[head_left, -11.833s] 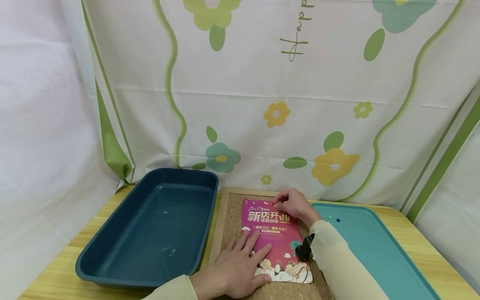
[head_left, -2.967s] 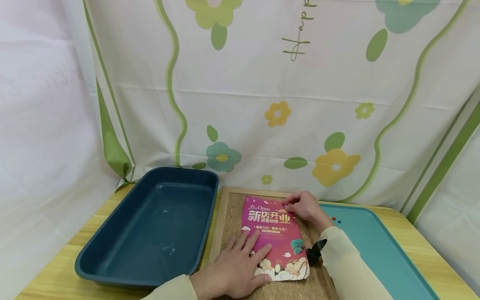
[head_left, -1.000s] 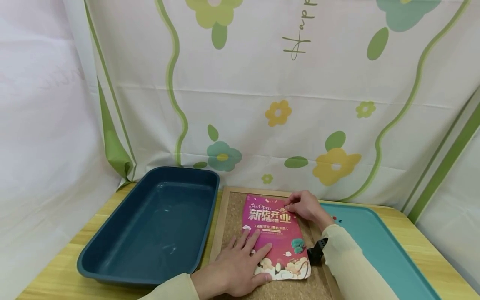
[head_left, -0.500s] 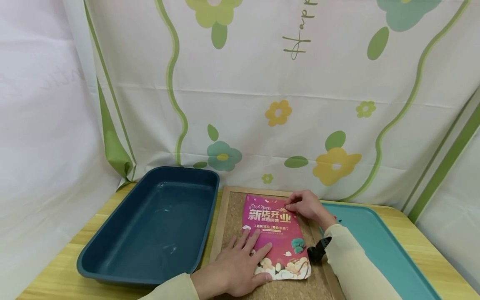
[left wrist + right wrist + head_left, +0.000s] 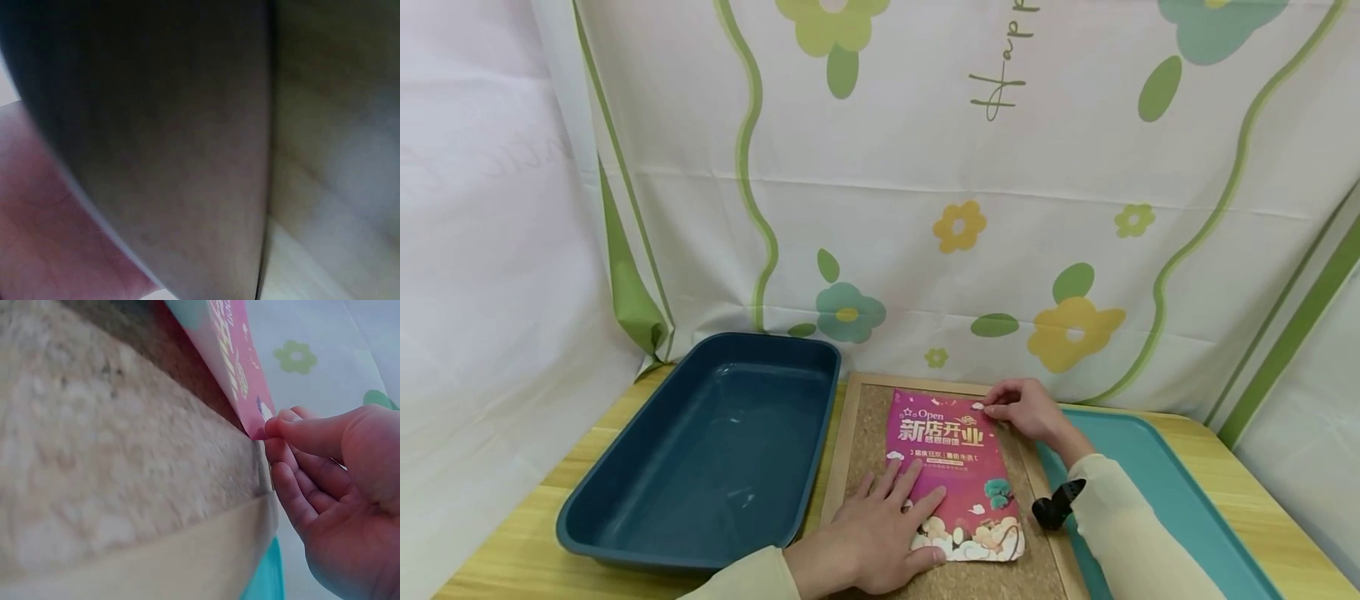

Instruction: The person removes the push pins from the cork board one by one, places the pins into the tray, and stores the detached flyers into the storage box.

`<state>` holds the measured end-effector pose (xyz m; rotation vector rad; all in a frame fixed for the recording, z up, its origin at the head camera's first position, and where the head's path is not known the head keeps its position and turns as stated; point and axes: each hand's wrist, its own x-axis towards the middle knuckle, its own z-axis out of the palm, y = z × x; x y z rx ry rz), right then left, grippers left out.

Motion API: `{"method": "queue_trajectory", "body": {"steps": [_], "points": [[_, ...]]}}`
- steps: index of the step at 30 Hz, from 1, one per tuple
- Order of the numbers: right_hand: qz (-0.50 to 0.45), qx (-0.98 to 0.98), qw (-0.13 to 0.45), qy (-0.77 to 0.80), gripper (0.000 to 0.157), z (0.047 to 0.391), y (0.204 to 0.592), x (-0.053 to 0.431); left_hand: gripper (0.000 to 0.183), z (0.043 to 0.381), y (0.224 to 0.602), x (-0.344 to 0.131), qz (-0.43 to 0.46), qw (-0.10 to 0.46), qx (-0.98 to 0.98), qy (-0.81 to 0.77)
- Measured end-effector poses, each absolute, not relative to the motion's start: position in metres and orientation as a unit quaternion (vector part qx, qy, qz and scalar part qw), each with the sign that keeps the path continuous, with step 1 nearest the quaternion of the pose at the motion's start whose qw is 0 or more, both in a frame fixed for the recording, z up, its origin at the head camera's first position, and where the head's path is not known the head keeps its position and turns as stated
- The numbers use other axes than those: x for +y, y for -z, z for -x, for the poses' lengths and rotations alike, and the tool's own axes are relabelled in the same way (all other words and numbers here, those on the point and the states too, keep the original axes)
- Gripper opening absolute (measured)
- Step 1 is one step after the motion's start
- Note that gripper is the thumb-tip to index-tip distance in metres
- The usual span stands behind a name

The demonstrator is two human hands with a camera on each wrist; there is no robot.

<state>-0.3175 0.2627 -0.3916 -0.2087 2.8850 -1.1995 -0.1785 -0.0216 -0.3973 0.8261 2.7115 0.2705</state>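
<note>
A pink flyer [image 5: 940, 487] with gold Chinese lettering and the word "Open" lies on a wood-framed corkboard [image 5: 992, 579]. My left hand [image 5: 883, 529] rests with spread fingers over its lower left part. At the upper right corner, my right hand [image 5: 1026, 410] pinches the flyer between thumb and index finger. In the right wrist view that corner of the flyer [image 5: 222, 353] shows by the thumb tip of the right hand [image 5: 350, 469], with a small dark blue spot close by. Blurred brown surfaces and part of the left hand [image 5: 56, 231] fill the left wrist view.
A deep dark blue bin [image 5: 707, 467] stands left of the board. On the right lies a flat teal tray [image 5: 1138, 454], partly behind my right forearm. Wooden table [image 5: 1273, 508] shows around them, and a flowered cloth [image 5: 880, 183] hangs behind.
My right hand has gone from the flyer's top middle to its upper right corner, then slightly right. The small coloured pieces on the tray are now hidden. My left hand stays put.
</note>
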Motion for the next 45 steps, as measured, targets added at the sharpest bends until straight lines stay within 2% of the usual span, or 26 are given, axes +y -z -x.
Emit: {"method": "queue_trajectory", "body": {"steps": [13, 22, 35, 45], "points": [[0.088, 0.928, -0.026, 0.36, 0.019, 0.304, 0.373, 0.296, 0.072, 0.176, 0.397, -0.022, -0.289, 0.141, 0.942, -0.093], [0.06, 0.93, -0.015, 0.362, 0.024, 0.295, 0.373, 0.329, 0.072, 0.175, 0.398, -0.023, -0.295, 0.136, 0.941, -0.095], [0.054, 0.947, -0.023, 0.315, 0.019, 0.276, 0.385, 0.371, 0.073, 0.177, 0.404, -0.022, -0.297, 0.131, 0.941, -0.093], [0.05, 0.956, -0.033, 0.287, 0.013, 0.267, 0.398, 0.386, 0.072, 0.176, 0.401, -0.023, -0.298, 0.137, 0.94, -0.093]]}}
